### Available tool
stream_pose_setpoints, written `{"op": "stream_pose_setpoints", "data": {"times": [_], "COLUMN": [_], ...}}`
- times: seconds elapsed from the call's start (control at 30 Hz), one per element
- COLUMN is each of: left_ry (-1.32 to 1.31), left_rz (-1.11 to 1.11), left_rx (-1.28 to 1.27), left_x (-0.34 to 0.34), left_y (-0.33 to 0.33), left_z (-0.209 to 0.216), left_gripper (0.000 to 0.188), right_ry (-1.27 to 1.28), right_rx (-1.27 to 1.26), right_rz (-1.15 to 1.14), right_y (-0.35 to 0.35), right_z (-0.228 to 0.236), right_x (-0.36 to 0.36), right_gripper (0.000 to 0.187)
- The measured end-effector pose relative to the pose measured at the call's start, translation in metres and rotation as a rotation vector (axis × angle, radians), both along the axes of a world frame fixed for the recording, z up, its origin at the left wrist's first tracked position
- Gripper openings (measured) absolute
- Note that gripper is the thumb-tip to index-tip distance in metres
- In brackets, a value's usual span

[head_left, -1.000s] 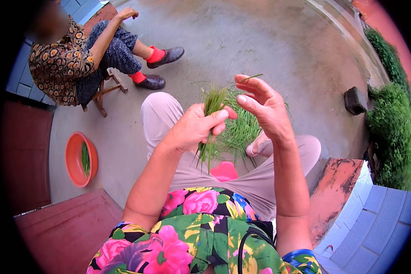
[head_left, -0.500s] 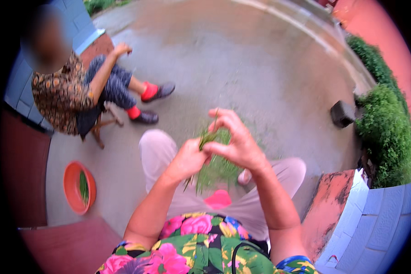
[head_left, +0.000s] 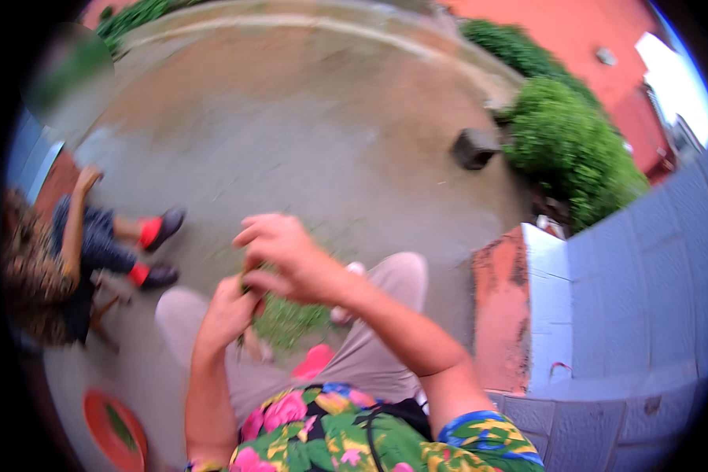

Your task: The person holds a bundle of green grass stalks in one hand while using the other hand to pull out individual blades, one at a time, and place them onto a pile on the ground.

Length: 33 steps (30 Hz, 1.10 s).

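My left hand [head_left: 226, 313] is closed around a small bunch of thin green chive-like leaves [head_left: 246, 286], mostly hidden by my fingers. My right hand [head_left: 287, 256] reaches over from the right, its thumb and bent forefinger coming together at the top of the bunch, its other fingers loosely curled. Both hands are slightly blurred and nearly touch each other above my spread knees. Below them, between my feet, loose green leaves [head_left: 287, 321] lie scattered on the ground.
An orange basin [head_left: 96, 409] holding green leaves stands at lower left. A person [head_left: 35, 263] sits on a wooden stool [head_left: 102, 315] at the left. A dark block [head_left: 475, 148] and bushes [head_left: 566, 141] are at far right, with a low wall [head_left: 499, 311] nearer.
The view has swung right, so the seated person and basin sit further left. My hands stay together at the leaves; my right hand has lowered its raised forefinger toward the bunch.
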<state>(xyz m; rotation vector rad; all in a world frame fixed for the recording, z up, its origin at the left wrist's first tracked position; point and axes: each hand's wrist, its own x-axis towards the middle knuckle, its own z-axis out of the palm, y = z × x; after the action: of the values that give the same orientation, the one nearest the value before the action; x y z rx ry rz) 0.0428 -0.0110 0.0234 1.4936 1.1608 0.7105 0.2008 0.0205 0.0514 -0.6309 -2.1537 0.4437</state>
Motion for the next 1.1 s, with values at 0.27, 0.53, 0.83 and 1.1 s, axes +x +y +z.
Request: {"op": "stream_pose_setpoints", "data": {"times": [0.27, 0.53, 0.83, 1.1], "left_ry": [-0.167, -0.331, -0.407, -0.666], "left_rz": [0.005, 0.082, -0.027, -0.119], "left_rx": [-0.208, -0.385, -0.482, -0.593], "left_x": [-0.026, -0.032, -0.026, -0.035], "left_y": [-0.003, -0.011, -0.007, -0.01], "left_z": [-0.006, -0.004, -0.006, -0.014], "left_gripper": [0.027, 0.024, 0.024, 0.028], "right_ry": [0.435, 0.264, 0.053, 0.526], "right_rx": [-0.367, -0.518, -0.3, -0.749], "right_rz": [-0.077, -0.197, 0.078, -0.072], "right_y": [0.011, 0.018, 0.013, 0.019], "right_z": [0.001, -0.02, -0.023, -0.017], "right_x": [-0.001, -0.008, -0.03, -0.017], "right_gripper": [0.007, 0.011, 0.013, 0.016]}}
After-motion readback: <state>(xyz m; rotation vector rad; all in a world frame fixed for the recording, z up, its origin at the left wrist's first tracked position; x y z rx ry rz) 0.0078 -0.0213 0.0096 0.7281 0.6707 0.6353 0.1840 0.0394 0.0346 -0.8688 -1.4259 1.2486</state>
